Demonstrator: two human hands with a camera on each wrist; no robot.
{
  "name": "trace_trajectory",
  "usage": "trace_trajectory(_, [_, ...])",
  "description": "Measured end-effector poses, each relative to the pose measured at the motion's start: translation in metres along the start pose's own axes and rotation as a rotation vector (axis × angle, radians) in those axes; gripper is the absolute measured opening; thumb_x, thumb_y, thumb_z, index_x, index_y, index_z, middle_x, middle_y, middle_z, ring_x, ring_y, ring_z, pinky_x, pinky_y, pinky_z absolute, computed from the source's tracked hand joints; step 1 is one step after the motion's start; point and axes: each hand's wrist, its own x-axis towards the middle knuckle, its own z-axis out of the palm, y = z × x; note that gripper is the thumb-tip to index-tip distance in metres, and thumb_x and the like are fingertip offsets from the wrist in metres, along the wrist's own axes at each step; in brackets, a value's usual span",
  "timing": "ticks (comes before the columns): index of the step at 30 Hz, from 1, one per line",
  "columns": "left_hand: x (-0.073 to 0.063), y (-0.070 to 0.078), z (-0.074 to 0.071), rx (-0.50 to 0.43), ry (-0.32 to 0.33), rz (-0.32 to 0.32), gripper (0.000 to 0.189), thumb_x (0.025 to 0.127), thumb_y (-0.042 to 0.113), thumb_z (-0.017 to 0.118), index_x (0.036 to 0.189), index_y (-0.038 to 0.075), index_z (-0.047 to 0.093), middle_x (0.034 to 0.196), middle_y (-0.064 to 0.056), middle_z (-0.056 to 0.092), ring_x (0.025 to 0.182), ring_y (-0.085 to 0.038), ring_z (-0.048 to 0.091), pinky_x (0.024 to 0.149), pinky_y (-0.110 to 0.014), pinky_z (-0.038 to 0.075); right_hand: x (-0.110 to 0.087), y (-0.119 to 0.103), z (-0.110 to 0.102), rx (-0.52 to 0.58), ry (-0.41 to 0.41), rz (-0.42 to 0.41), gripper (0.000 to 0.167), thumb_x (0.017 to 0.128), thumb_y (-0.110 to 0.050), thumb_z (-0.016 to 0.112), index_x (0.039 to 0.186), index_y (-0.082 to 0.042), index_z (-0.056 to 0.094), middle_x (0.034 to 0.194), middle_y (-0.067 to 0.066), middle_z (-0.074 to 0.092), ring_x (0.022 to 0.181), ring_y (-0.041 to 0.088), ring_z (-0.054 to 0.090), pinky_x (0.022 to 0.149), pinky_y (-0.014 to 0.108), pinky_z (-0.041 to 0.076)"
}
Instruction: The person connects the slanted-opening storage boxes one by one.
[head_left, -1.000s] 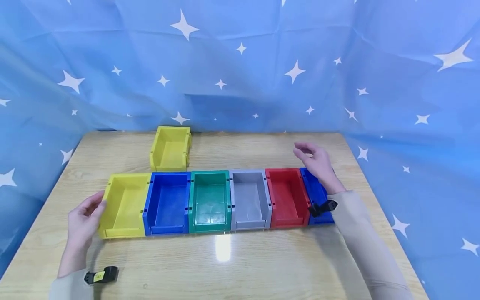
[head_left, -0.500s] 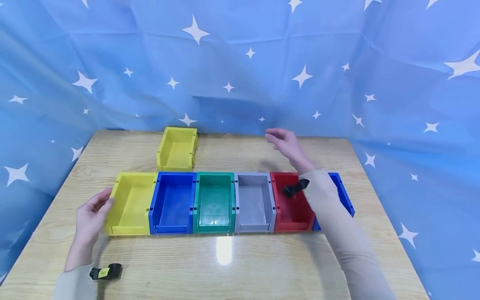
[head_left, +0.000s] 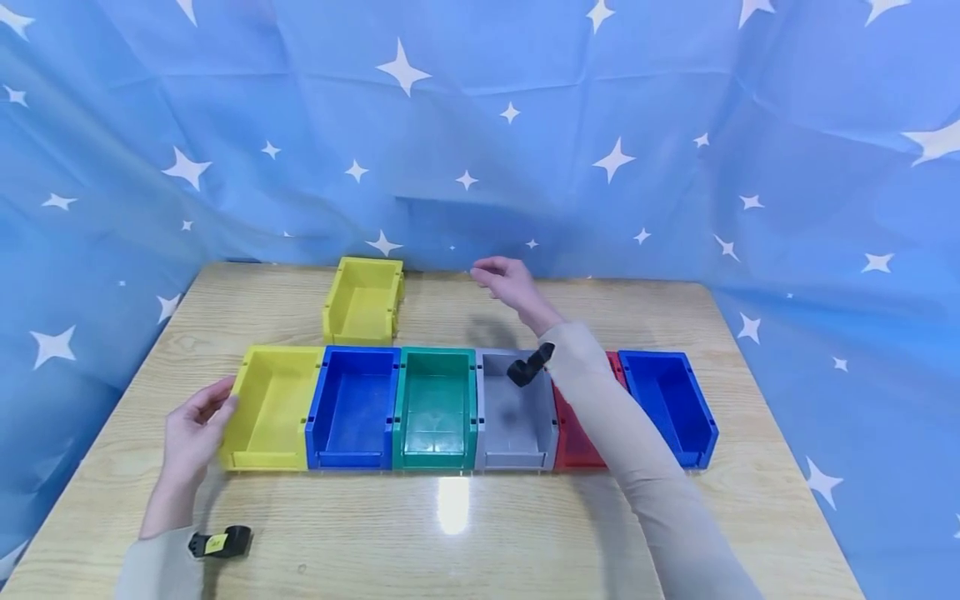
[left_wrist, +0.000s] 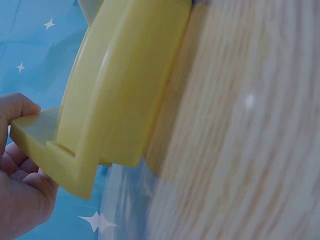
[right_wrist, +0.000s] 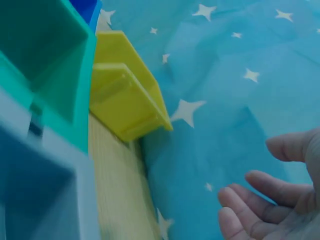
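Note:
My left hand [head_left: 193, 432] pinches the left side rim of the yellow bin [head_left: 273, 408] at the left end of a row of plastic bins. In the left wrist view, fingers lie on both faces of that bin's projecting yellow rim [left_wrist: 35, 127]. My right hand [head_left: 516, 286] hovers behind the row with loosely bent fingers and holds nothing. It is right of a second yellow bin [head_left: 366, 304], which stands behind the row. In the right wrist view the thumb and fingers are spread apart, and the rear yellow bin [right_wrist: 122, 100] is some way off.
Rightward along the row come a blue bin [head_left: 354, 408], a green bin [head_left: 435, 408], a grey bin [head_left: 513, 425], a red bin [head_left: 576, 437] and another blue bin [head_left: 670, 408]. My right forearm crosses over the red one. A starry blue curtain [head_left: 480, 142] borders the wooden table [head_left: 360, 533].
My right hand has swept left behind the row, from near the right blue bin toward the rear yellow bin. The left hand keeps its hold; the head view has shifted slightly.

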Motion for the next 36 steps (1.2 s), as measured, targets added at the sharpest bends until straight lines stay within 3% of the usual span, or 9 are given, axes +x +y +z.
trace_trajectory(1, [-0.001,0.004,0.001,0.006,-0.002,-0.010,0.032,0.091,0.002,0.056,0.119,-0.013,0.056,0.086,0.026,0.056,0.081,0.008,0.053,0.068,-0.003,0.044,0.003,-0.001,0.005,0.007,-0.007,0.000,0.039,0.095,-0.027,0.056,0.128,-0.006,0.055,0.123,0.011,0.056,0.112,0.027,0.053,0.091,0.039,0.048])
trace_trajectory(4, [0.000,0.004,0.002,0.001,-0.020,0.006,0.032,0.092,0.002,0.055,0.119,-0.015,0.054,0.087,0.026,0.055,0.081,0.008,0.053,0.069,-0.003,0.044,0.011,-0.004,0.020,0.026,-0.025,-0.001,0.038,0.095,-0.026,0.056,0.127,-0.005,0.055,0.123,0.012,0.057,0.112,0.029,0.053,0.091,0.040,0.048])
trace_trajectory(13, [0.004,0.004,0.005,0.023,-0.064,-0.015,0.037,0.094,0.008,0.054,0.123,-0.014,0.051,0.091,0.026,0.053,0.086,0.008,0.051,0.073,-0.003,0.044,0.033,-0.004,0.054,0.060,-0.075,-0.007,0.036,0.093,-0.024,0.059,0.123,-0.004,0.058,0.118,0.011,0.059,0.103,0.024,0.058,0.093,0.041,0.048])
trace_trajectory(22, [0.005,0.003,0.003,0.028,-0.050,-0.043,0.036,0.093,0.006,0.055,0.124,-0.012,0.052,0.089,0.027,0.051,0.085,0.009,0.050,0.072,-0.002,0.043,0.049,-0.011,0.089,0.179,-0.107,0.039,0.038,0.092,-0.017,0.061,0.124,0.003,0.054,0.121,0.017,0.057,0.112,0.034,0.053,0.098,0.044,0.044])
trace_trajectory(29, [0.003,0.002,0.001,0.005,-0.040,-0.045,0.036,0.093,0.006,0.055,0.123,-0.014,0.052,0.088,0.027,0.053,0.084,0.008,0.051,0.072,-0.004,0.044,0.054,-0.012,0.114,0.160,-0.010,0.095,0.034,0.089,-0.014,0.064,0.119,0.000,0.057,0.112,0.015,0.062,0.108,0.031,0.058,0.092,0.040,0.050])
trace_trajectory(36, [0.002,0.001,-0.002,0.033,-0.047,-0.043,0.038,0.095,0.011,0.054,0.125,-0.012,0.051,0.092,0.025,0.052,0.087,0.006,0.050,0.072,-0.003,0.044,0.059,-0.014,0.132,0.104,0.113,0.222,0.035,0.085,-0.012,0.069,0.118,-0.005,0.058,0.109,0.008,0.061,0.099,0.026,0.061,0.083,0.033,0.053])
